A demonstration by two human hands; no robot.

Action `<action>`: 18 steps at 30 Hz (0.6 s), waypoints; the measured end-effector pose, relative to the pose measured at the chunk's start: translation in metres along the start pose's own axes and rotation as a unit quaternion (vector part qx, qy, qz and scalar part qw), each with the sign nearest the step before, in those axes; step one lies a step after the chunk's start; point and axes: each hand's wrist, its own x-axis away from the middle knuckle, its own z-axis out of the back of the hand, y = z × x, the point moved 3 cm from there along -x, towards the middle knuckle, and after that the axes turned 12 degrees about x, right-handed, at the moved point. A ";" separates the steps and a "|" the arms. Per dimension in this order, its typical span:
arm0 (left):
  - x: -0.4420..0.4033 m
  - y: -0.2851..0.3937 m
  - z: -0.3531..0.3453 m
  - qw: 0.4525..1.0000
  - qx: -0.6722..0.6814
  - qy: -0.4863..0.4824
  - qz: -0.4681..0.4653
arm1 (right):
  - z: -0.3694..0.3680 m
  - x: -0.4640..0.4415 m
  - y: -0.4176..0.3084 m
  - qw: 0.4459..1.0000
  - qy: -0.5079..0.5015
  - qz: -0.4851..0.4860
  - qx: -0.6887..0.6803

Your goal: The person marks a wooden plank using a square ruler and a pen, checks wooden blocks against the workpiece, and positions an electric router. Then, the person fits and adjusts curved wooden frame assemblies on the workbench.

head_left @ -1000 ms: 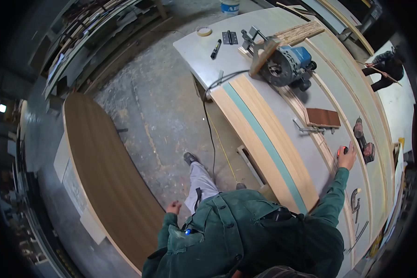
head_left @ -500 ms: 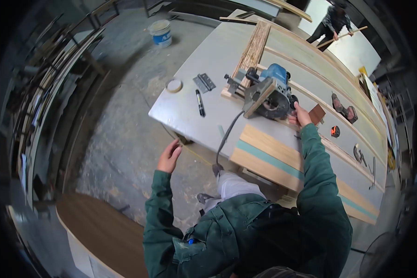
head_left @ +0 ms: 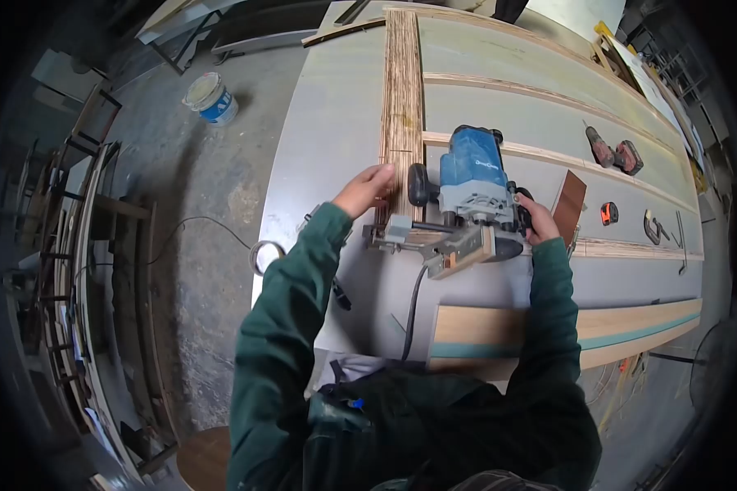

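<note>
Head view: apparently taking hold of a blue router point(head_left: 472, 164) on the near side of the counter point(head_left: 315, 123). Clasping its right knob point(head_left: 522, 214) with the right hand point(head_left: 540, 219); holding the left hand point(head_left: 367, 192) loosely spread near the left knob point(head_left: 418, 185). For even control, likely needing both gripped.

My L hand point(head_left: 367, 191) is open, fingers loosely bent; R hand point(head_left: 540, 219) curled in grip; both arms point(head_left: 280, 315) fwd.

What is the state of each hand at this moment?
Left hand: open, nothing visibly held, beside the plunge router.
Right hand: closed on the right side of the plunge router.
</note>
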 end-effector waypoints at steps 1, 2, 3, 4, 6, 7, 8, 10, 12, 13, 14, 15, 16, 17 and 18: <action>-0.021 -0.002 -0.006 0.998 -0.002 -0.028 0.063 | 0.001 -0.004 0.001 1.000 0.001 -0.003 0.001; -0.037 -0.005 -0.016 0.988 0.015 -0.110 0.102 | 0.002 -0.006 0.003 1.000 0.016 0.003 -0.007; -0.037 -0.004 -0.034 0.991 0.040 -0.082 0.098 | 0.003 -0.006 0.007 0.999 0.030 0.008 -0.015; -0.040 -0.006 -0.045 0.983 0.105 -0.082 0.124 | -0.006 0.005 -0.001 0.999 0.037 -0.002 -0.029; -0.058 -0.019 -0.051 0.967 0.185 -0.097 0.145 | -0.027 0.019 -0.012 0.990 0.114 0.017 -0.078; -0.063 -0.018 -0.052 0.963 0.199 -0.112 0.141 | -0.030 0.020 -0.012 0.986 0.142 0.010 -0.092; -0.065 -0.021 -0.053 0.974 0.175 -0.069 0.128 | -0.026 0.018 -0.008 0.985 0.143 0.018 -0.092; -0.054 -0.020 -0.045 0.972 0.158 -0.103 0.141 | -0.017 0.025 -0.007 0.992 0.121 0.015 -0.022; -0.040 -0.020 -0.034 0.970 0.195 -0.073 0.128 | -0.039 0.052 -0.028 0.996 0.089 0.014 0.021; -0.025 -0.007 -0.024 0.973 0.162 -0.090 0.141 | -0.060 0.085 -0.040 0.997 0.065 -0.003 0.051; -0.004 0.007 -0.007 0.973 0.131 -0.106 0.161 | -0.083 0.106 -0.050 0.997 0.065 0.008 0.050; 0.009 0.020 0.012 0.973 0.083 -0.130 0.171 | -0.104 0.118 -0.058 0.997 0.065 0.021 0.047; 0.006 0.012 0.032 0.975 0.117 -0.124 0.140 | -0.120 0.122 -0.059 0.997 0.043 0.028 0.056; 0.026 0.033 0.050 0.979 0.110 -0.075 0.152 | -0.140 0.124 -0.063 0.998 0.019 0.028 0.053; 0.027 0.035 0.066 0.979 0.129 -0.034 0.154 | -0.155 0.123 -0.068 0.998 -0.007 0.032 0.050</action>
